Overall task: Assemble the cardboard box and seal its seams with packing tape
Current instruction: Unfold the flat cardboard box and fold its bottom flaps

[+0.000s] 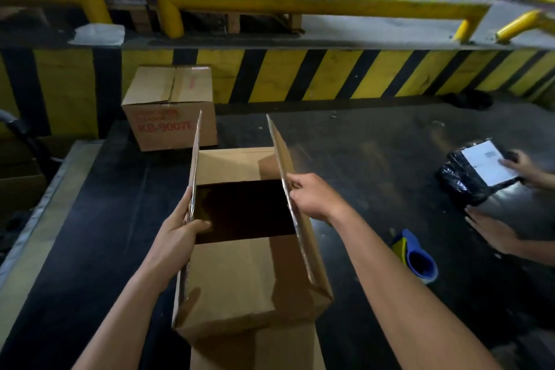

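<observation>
A brown cardboard box (237,276) stands in front of me on a dark table (375,165). Its near and far short flaps are folded inward, leaving a dark gap in the middle. Both long side flaps stand upright. My left hand (183,231) grips the left flap, thumb on the inside. My right hand (312,195) pinches the upper edge of the right flap. A blue tape dispenser (416,255) with a yellow part lies on the table to the right of the box, apart from it.
A second, closed cardboard box (168,105) with red print sits at the table's far side. At the right, another person's hands (522,168) hold a black plastic parcel (468,177) with a white label. A yellow-and-black striped wall (330,75) runs behind the table.
</observation>
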Available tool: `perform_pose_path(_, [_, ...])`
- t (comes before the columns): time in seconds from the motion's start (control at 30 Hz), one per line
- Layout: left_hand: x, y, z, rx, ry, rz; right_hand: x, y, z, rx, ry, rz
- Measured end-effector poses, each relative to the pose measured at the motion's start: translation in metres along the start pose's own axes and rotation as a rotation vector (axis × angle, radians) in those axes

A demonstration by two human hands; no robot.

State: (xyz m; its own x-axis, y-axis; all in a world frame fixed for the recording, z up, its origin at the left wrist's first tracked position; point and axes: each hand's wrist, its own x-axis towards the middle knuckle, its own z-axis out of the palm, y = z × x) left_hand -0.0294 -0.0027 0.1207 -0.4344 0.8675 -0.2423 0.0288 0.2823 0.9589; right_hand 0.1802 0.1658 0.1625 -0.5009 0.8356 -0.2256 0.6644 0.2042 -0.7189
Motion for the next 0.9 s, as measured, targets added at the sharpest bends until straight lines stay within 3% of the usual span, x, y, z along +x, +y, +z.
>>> perform_pose_path(0.23, [0.004, -0.008, 0.005, 0.041, -0.016, 0.0, 0.003, 0.048, 0.053, -0.004, -0.101, 0.005])
perform_pose_path(0.53, [0.003, -0.033, 0.025, 0.173, 0.007, 0.051, 0.004, 0.077, 0.098, -0.415, -0.116, -0.049])
perform_pose_path(0.6, [0.001, -0.05, 0.029, 0.317, 0.024, 0.047, 0.003, 0.082, 0.098, -0.456, -0.087, -0.087])
perform_pose_path(0.67, [0.002, -0.068, 0.032, 0.607, 0.002, 0.02, 0.004, 0.088, 0.096, -0.462, -0.045, -0.121])
perform_pose_path(0.77, [0.002, -0.085, 0.038, 0.987, -0.044, 0.015, 0.006, 0.094, 0.089, -0.308, -0.003, -0.096])
perform_pose_path(0.9, [-0.002, -0.087, 0.044, 1.017, 0.007, 0.025, 0.0, 0.096, 0.092, -0.281, -0.037, -0.051])
